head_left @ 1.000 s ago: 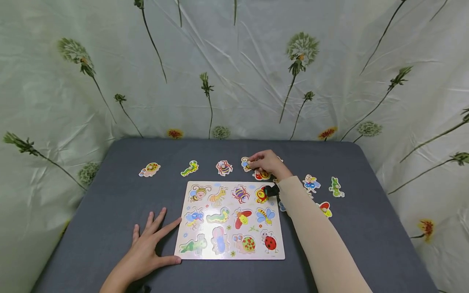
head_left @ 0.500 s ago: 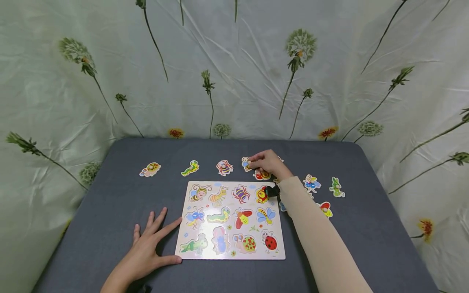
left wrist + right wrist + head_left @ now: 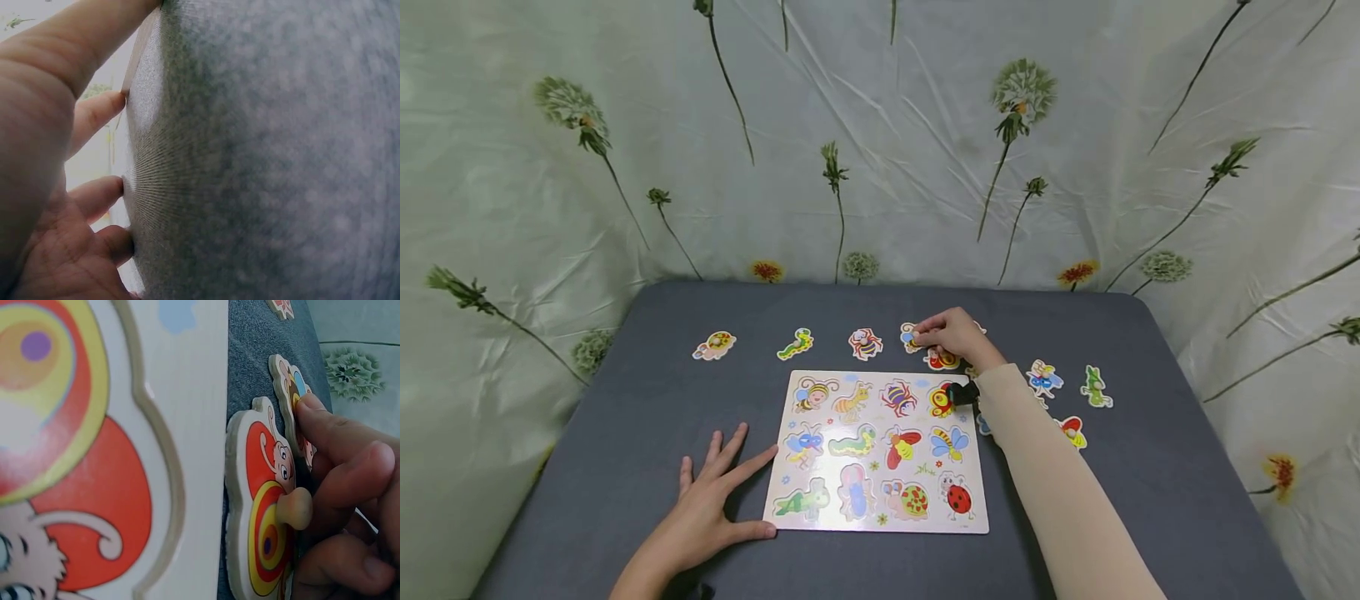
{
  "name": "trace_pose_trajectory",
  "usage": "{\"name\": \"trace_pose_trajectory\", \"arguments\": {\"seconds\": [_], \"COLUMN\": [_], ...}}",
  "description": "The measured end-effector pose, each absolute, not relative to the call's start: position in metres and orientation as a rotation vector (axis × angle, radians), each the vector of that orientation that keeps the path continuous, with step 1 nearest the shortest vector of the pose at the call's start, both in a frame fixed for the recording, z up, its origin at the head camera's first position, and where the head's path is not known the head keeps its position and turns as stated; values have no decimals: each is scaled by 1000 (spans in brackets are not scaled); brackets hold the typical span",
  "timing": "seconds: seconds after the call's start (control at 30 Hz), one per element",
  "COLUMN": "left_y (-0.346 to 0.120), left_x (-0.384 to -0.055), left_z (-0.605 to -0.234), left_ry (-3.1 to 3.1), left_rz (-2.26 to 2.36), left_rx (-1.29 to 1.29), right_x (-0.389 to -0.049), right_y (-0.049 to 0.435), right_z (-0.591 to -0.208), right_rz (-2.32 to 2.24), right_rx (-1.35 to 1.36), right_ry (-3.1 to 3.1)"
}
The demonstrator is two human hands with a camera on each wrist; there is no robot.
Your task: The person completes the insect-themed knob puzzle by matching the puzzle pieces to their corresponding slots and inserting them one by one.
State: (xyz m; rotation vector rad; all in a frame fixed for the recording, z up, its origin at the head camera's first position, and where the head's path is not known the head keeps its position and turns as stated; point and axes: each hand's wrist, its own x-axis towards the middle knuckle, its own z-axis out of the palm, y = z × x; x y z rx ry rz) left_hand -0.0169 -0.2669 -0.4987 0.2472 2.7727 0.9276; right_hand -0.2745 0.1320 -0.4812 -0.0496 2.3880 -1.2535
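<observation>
In the head view, a wooden puzzle board [image 3: 940,522] with printed insect recesses lies on the dark cloth. My left hand [image 3: 703,504] spreads its fingers on the cloth, with index fingertip and thumb [image 3: 81,37] touching the board's left edge. Beyond the board's far edge, my right hand [image 3: 953,333] pinches a bee puzzle piece [image 3: 907,336]; in the right wrist view my thumb [image 3: 315,412] lies against the bee's face, and its knob is hidden. Just below that hand lies a red butterfly piece [image 3: 255,459] with a wooden knob [image 3: 295,509].
Along the back lie a snail piece [image 3: 714,346], a caterpillar piece [image 3: 795,343] and a spider piece [image 3: 866,343]. Right of my sleeve [image 3: 1060,475] are a blue-winged piece [image 3: 1044,379], a green grasshopper-like piece [image 3: 1096,387] and a red-winged piece [image 3: 1073,432]. A flowered curtain [image 3: 917,208] hangs behind.
The head view shifts a little, so the whole scene sits slightly further right. Against the board, neither hand has visibly moved.
</observation>
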Motion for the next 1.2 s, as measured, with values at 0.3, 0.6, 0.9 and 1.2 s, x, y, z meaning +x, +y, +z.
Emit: {"name": "trace_pose_trajectory", "arguments": {"seconds": [0.3,0.6,0.9,1.2], "left_y": [-267,-270,-272,-271], "left_x": [-13,-12,-12,-14], "left_z": [-500,-501,-497,-495], "left_ry": [2772,2791,2782,2748], "left_rz": [953,962,963,955], "left_rx": [254,275,261,235], "right_x": [-267,-261,-258,-250], "right_y": [133,134,132,127], "right_z": [-480,-479,-475,-466], "right_rz": [-1262,-1283,-1293,-1287], "right_rx": [-46,-16,-44,-77], "right_ry": [2389,2427,2427,2423]}}
